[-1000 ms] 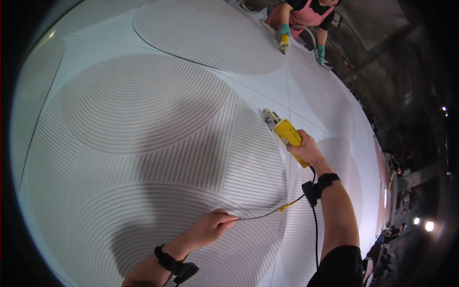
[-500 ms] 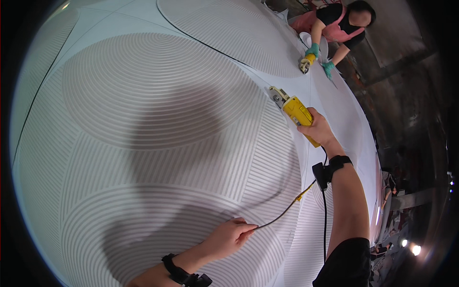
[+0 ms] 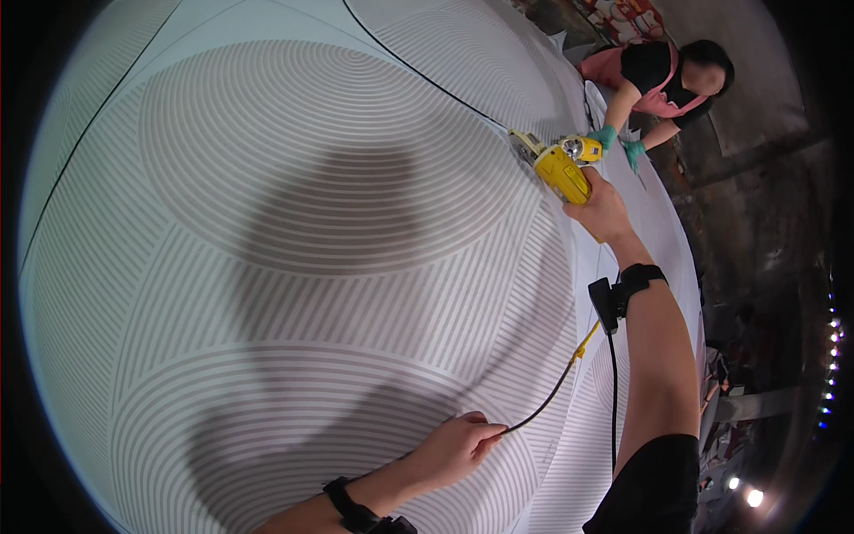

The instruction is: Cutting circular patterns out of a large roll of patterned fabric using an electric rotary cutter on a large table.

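Note:
My right hand (image 3: pixel 603 206) is wrapped round the yellow body of an electric fabric cutter (image 3: pixel 562 175). The cutter's round blade end points away to the upper left, at the fabric's right-hand border, in line with a dark seam-like gap. White fabric (image 3: pixel 294 160) with grey arcs and stripes spreads under both arms. Nearer me, my left hand (image 3: pixel 458 442) pinches a dark power cord (image 3: pixel 553 398) between thumb and fingers. This cord rises toward my right wrist, with a yellow tie on it.
At the far right, a co-worker (image 3: pixel 663 84) in a pink apron leans over the fabric. Their green-gloved hand (image 3: pixel 603 138) holds a second yellow cutter (image 3: pixel 580 149), close beside mine in the picture. Dark floor (image 3: pixel 747 222) lies beyond the fabric's right edge.
My right hand and the cutter have moved farther away along the fabric border. My left hand has shifted slightly right and away, still pinching the cord. The view has shifted a little.

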Demonstrator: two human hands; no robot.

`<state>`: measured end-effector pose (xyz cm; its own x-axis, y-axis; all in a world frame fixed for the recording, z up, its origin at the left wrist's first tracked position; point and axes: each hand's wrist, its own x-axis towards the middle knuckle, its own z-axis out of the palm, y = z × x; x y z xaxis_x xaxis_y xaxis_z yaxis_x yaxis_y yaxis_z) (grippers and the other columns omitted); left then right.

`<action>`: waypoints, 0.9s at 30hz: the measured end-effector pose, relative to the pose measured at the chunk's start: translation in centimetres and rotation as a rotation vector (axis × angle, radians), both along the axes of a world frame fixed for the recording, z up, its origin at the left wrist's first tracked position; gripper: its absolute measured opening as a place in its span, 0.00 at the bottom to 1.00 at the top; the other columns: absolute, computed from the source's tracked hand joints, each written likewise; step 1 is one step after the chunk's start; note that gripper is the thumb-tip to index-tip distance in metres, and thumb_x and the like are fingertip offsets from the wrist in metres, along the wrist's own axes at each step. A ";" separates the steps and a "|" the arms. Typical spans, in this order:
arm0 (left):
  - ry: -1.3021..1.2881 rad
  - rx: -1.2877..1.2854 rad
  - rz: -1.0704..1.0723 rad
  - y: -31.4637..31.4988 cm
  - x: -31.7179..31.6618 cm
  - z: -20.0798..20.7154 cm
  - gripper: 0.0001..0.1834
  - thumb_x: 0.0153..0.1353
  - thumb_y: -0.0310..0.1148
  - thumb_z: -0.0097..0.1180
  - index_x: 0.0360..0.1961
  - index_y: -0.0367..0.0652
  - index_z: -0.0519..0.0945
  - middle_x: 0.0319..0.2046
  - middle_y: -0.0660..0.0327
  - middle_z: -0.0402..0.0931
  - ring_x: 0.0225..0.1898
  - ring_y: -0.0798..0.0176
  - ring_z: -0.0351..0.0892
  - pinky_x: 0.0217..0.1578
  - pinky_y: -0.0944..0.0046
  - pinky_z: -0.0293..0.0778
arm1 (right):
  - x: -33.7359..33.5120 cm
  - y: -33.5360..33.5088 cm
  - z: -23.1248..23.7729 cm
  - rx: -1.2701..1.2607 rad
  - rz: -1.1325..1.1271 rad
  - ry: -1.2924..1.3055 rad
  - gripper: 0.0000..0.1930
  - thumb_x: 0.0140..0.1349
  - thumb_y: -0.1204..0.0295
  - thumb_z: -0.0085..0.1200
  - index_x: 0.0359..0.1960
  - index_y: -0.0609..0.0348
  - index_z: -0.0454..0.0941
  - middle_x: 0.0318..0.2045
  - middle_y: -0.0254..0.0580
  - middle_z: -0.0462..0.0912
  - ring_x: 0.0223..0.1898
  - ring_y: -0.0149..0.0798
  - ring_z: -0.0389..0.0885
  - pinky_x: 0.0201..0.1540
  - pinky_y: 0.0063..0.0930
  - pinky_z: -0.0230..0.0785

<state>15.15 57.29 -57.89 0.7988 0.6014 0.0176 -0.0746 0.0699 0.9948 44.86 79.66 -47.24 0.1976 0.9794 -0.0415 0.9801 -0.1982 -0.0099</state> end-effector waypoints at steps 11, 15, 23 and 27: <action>-0.034 -0.012 0.033 -2.6 3.3 0.4 0.12 0.58 0.25 0.52 0.44 0.35 0.77 0.30 0.53 0.73 0.29 0.53 0.76 0.32 0.59 0.72 | -1.1 -0.2 -0.7 0.093 -0.066 -0.118 0.36 0.44 0.62 0.58 0.58 0.55 0.63 0.43 0.51 0.79 0.44 0.49 0.79 0.46 0.37 0.71; -0.059 0.025 -0.008 -2.0 3.1 0.5 0.12 0.58 0.25 0.52 0.44 0.35 0.77 0.29 0.53 0.73 0.29 0.55 0.75 0.32 0.59 0.72 | -1.5 -0.1 -1.2 0.171 -0.061 -0.143 0.36 0.44 0.62 0.58 0.58 0.55 0.63 0.43 0.52 0.79 0.44 0.49 0.79 0.45 0.37 0.71; -0.165 -0.012 -0.250 0.6 2.4 -0.3 0.12 0.60 0.28 0.54 0.43 0.34 0.79 0.30 0.57 0.75 0.30 0.62 0.74 0.32 0.64 0.70 | -4.6 -2.1 0.1 0.585 0.096 0.288 0.31 0.45 0.66 0.60 0.53 0.60 0.66 0.37 0.54 0.79 0.42 0.50 0.80 0.42 0.37 0.70; -0.099 -0.061 -0.577 1.0 -0.9 -0.4 0.12 0.60 0.29 0.54 0.44 0.36 0.79 0.31 0.60 0.75 0.32 0.63 0.73 0.34 0.66 0.67 | -5.4 -6.6 1.5 0.595 0.119 0.460 0.27 0.46 0.72 0.59 0.50 0.65 0.66 0.32 0.47 0.78 0.33 0.37 0.77 0.38 0.30 0.69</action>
<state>14.26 58.29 -58.31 0.9936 0.0718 0.0876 -0.0995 0.1838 0.9779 39.50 73.07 -45.74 0.1801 0.8761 0.4473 0.8657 0.0747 -0.4949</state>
